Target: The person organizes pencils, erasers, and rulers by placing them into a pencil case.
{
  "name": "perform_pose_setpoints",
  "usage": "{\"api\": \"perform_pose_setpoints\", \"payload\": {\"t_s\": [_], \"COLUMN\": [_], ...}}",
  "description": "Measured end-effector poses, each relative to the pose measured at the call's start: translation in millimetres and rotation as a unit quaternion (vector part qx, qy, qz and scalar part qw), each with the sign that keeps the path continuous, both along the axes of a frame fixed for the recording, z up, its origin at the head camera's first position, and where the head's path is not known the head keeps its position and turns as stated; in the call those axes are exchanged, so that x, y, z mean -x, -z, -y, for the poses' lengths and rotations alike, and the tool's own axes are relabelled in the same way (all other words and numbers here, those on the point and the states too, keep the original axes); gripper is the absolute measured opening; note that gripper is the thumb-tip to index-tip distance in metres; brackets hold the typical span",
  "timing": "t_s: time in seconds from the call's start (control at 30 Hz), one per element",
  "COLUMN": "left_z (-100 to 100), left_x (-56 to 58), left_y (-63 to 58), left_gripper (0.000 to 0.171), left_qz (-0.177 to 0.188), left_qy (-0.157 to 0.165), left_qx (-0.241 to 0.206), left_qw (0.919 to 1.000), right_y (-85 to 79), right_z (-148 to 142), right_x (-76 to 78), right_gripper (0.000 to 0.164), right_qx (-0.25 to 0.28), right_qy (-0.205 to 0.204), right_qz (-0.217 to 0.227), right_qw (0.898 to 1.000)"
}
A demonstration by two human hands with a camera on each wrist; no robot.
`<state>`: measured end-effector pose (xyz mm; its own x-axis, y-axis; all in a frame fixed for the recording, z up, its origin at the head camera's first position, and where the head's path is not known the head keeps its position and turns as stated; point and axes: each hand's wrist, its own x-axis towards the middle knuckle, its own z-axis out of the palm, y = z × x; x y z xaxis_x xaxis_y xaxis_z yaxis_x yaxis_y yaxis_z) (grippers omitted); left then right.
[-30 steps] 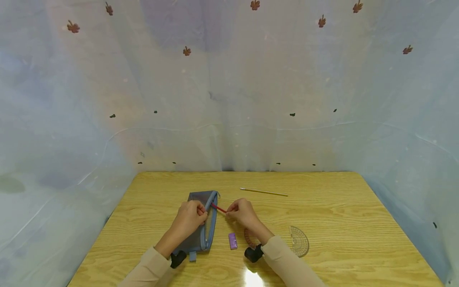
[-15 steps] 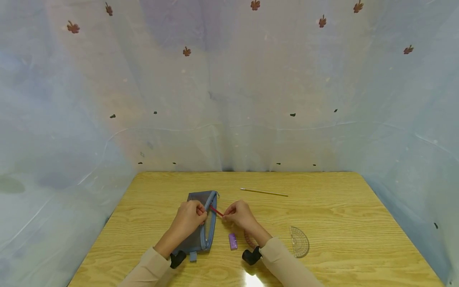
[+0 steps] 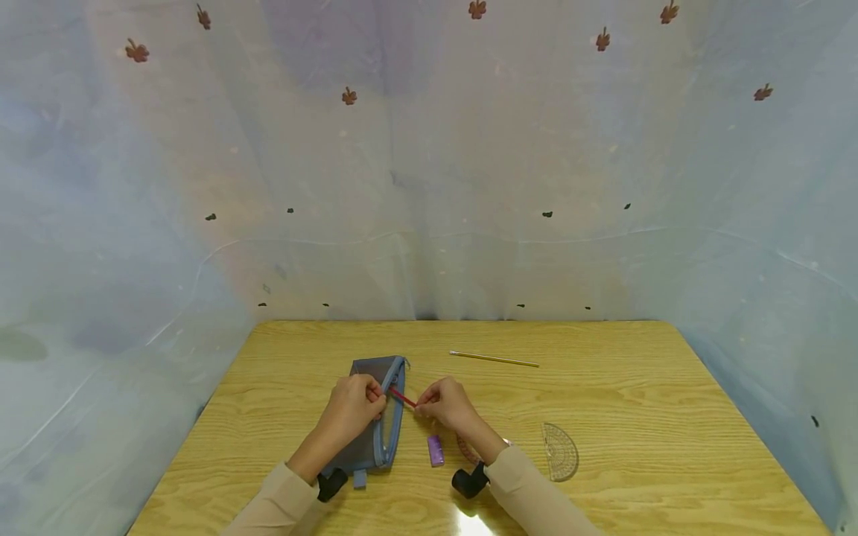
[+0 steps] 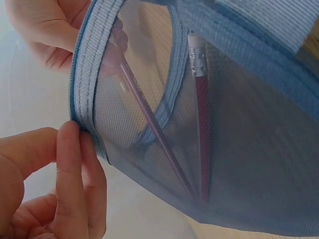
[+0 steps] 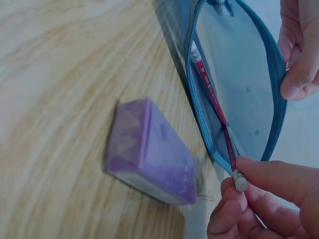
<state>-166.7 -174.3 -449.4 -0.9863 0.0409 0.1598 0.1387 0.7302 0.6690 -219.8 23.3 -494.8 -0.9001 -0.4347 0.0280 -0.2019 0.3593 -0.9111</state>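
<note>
Your left hand (image 3: pixel 355 400) pinches the edge of the pouch (image 3: pixel 365 445), whose zip mouth gapes toward your right. Your right hand (image 3: pixel 447 402) grips the red pencil (image 3: pixel 404 397) by its eraser end; the rest of it slants through the mouth into the pouch. Through the mesh you can see a second pencil (image 4: pixel 202 114) wholly inside, also red, its eraser end up. On the table (image 3: pixel 623 394), the purple block (image 3: pixel 436 450) lies just beside the pouch, the protractor (image 3: pixel 560 452) farther right, and the gold pencil (image 3: pixel 494 359) beyond your hands.
</note>
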Motion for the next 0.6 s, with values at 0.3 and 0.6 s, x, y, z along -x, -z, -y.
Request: {"api": "perform_pose_setpoints", "payload": {"t_s": [0.3, 0.6], "left_z": [-0.4, -0.1], "left_x": [-1.5, -2.0], "left_y": [-1.1, -1.8], "left_gripper": [0.014, 0.015], "left_qz": [-0.003, -0.002], "left_qy": [0.004, -0.004], "left_qx": [-0.001, 0.003], "left_qw": [1.0, 1.0], "right_y": [-2.4, -3.0], "right_z": [3.6, 7.7], "right_x": [-0.3, -1.4], "right_gripper": [0.005, 0.007], "right_qx": [0.007, 0.008], "right_qy": [-0.003, -0.013], "right_qz": [0.002, -0.014], "right_qw": [1.0, 1.0]}}
